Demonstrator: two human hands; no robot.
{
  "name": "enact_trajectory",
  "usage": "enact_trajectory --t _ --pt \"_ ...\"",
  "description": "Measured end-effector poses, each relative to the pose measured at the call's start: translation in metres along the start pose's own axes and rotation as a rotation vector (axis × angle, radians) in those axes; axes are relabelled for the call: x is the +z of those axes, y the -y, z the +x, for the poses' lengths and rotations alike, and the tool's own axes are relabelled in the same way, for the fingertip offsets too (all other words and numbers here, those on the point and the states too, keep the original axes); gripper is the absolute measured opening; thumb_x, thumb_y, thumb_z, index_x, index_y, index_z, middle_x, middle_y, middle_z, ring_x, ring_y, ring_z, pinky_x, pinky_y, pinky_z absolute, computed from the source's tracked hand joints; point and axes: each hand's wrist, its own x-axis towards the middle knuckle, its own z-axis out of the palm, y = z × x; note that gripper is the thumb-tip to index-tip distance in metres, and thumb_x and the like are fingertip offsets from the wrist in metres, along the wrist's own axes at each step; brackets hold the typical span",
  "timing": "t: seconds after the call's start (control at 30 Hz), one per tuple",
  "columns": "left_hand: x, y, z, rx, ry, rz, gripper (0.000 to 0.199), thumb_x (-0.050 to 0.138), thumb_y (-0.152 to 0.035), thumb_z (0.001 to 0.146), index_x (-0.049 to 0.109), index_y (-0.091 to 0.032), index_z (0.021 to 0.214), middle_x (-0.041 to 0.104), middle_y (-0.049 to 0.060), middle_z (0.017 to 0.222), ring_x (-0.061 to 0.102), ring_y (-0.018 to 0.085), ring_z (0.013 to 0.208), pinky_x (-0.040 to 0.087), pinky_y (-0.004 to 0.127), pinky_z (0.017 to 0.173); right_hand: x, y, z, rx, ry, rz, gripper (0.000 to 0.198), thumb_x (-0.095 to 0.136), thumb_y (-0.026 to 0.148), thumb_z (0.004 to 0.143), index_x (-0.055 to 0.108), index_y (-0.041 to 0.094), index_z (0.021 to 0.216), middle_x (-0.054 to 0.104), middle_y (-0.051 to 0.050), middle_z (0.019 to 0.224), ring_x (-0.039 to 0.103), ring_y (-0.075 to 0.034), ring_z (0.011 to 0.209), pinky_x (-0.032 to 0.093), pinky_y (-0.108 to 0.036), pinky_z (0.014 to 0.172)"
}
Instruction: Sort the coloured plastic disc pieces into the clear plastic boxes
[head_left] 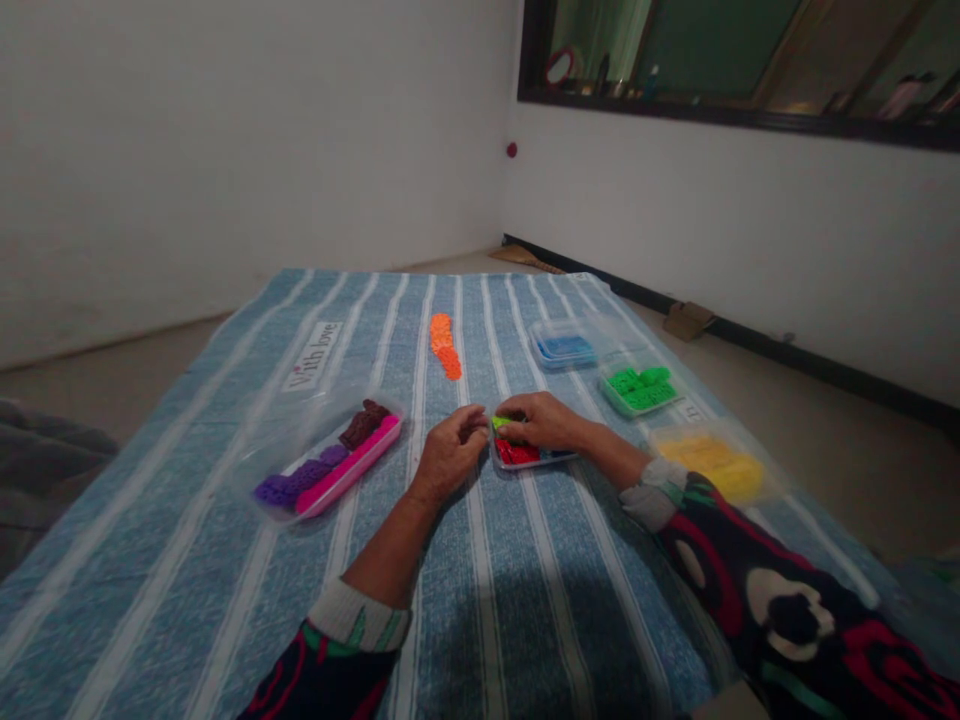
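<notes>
In the middle of the cloth stands a small clear plastic box (517, 467) with red pieces (517, 452) and yellow-green pieces (498, 424) inside; dark pieces show at its right end. My right hand (544, 420) reaches over the box from the right, its fingers bent down into the contents. What those fingertips grip is hidden. Just left of the box is my left hand (452, 452), fingers curled toward the thumb by the box's left edge. Anything between them is too small to make out.
A long clear box (247, 485) of purple, brown and pink pieces lies left. Orange pieces (445, 345) form a strip on the striped cloth (375, 620) ahead. To the right stand boxes of blue (564, 348), green (641, 388) and yellow pieces (712, 465). A "With love" label (313, 357) lies back left.
</notes>
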Motion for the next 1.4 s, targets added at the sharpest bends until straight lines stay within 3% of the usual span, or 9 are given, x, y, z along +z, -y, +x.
enact_trajectory --t 0.43,0.5,0.63,0.73,0.8,0.93,1.13,1.2,1.4 --pt "0.003 -0.010 -0.001 -0.005 0.033 0.032 0.058 0.064 -0.040 0.073 0.056 -0.012 0.123 0.067 0.014 0.110 0.065 0.025 0.098 0.051 0.042 0.089 -0.013 -0.002 0.005 -0.032 0.020 0.056 0.022 0.049 0.022 0.087 0.068 0.013 0.079 0.058 0.002 0.065 0.051 -0.011 0.063 0.033 -0.022 0.060" --pt "0.003 -0.009 -0.001 -0.021 0.033 0.021 0.061 0.064 -0.041 0.073 0.054 -0.011 0.125 0.067 0.014 0.111 0.065 0.024 0.098 0.051 0.042 0.090 -0.026 0.001 0.002 -0.018 -0.097 0.040 0.022 0.051 0.023 0.087 0.068 0.013 0.079 0.060 0.001 0.066 0.052 -0.012 0.064 0.035 -0.023 0.062" --pt "0.002 -0.003 0.000 -0.047 0.018 -0.025 0.064 0.066 -0.043 0.071 0.053 -0.012 0.126 0.067 0.014 0.112 0.065 0.024 0.099 0.050 0.043 0.092 -0.047 0.009 -0.018 0.094 -0.551 0.116 0.018 0.054 0.027 0.085 0.068 0.016 0.084 0.066 -0.001 0.074 0.059 -0.014 0.071 0.042 -0.024 0.070" --pt "0.002 0.000 0.001 -0.054 0.020 -0.030 0.064 0.067 -0.044 0.070 0.054 -0.013 0.125 0.067 0.013 0.111 0.066 0.024 0.098 0.050 0.043 0.091 -0.044 0.015 -0.039 0.189 -0.837 0.240 0.020 0.051 0.030 0.086 0.066 0.017 0.080 0.065 -0.002 0.068 0.060 -0.014 0.064 0.045 -0.024 0.064" --pt "0.001 0.000 0.001 -0.052 0.024 -0.019 0.063 0.066 -0.043 0.071 0.054 -0.014 0.126 0.068 0.012 0.110 0.065 0.024 0.098 0.051 0.042 0.090 -0.031 0.019 -0.051 0.234 -0.926 0.274 0.021 0.051 0.032 0.086 0.065 0.017 0.078 0.063 -0.001 0.063 0.059 -0.014 0.059 0.046 -0.024 0.060" --pt "0.001 -0.004 -0.004 -0.045 0.013 0.015 0.058 0.065 -0.039 0.073 0.055 -0.015 0.125 0.068 0.011 0.107 0.066 0.022 0.093 0.052 0.040 0.086 0.003 0.036 -0.070 0.130 -0.831 0.192 0.021 0.049 0.030 0.087 0.065 0.020 0.079 0.063 0.000 0.060 0.057 -0.013 0.053 0.044 -0.025 0.056" --pt "0.006 -0.009 -0.016 -0.041 0.023 0.042 0.056 0.062 -0.029 0.075 0.052 -0.013 0.127 0.067 0.009 0.103 0.064 0.016 0.087 0.053 0.031 0.079 0.066 0.061 -0.083 -0.299 -0.424 -0.127 0.032 0.045 0.027 0.089 0.054 0.024 0.059 0.055 0.000 0.048 0.051 -0.013 0.047 0.034 -0.028 0.051" --pt "0.008 -0.007 -0.018 -0.040 0.014 0.049 0.055 0.061 -0.027 0.075 0.052 -0.016 0.128 0.067 0.008 0.104 0.064 0.015 0.086 0.052 0.028 0.076 0.087 0.061 -0.082 -0.422 -0.394 -0.240 0.032 0.047 0.029 0.088 0.050 0.025 0.056 0.051 0.001 0.042 0.042 -0.013 0.038 0.025 -0.030 0.045" --pt "0.017 -0.001 -0.023 0.030 -0.041 0.146 0.059 0.056 -0.019 0.075 0.047 -0.019 0.132 0.067 0.004 0.099 0.059 0.011 0.066 0.053 0.028 0.069 0.109 0.044 -0.075 -0.434 -0.330 -0.307 0.026 0.047 0.023 0.087 0.052 0.025 0.061 0.054 0.000 0.046 0.047 -0.014 0.041 0.029 -0.031 0.047"
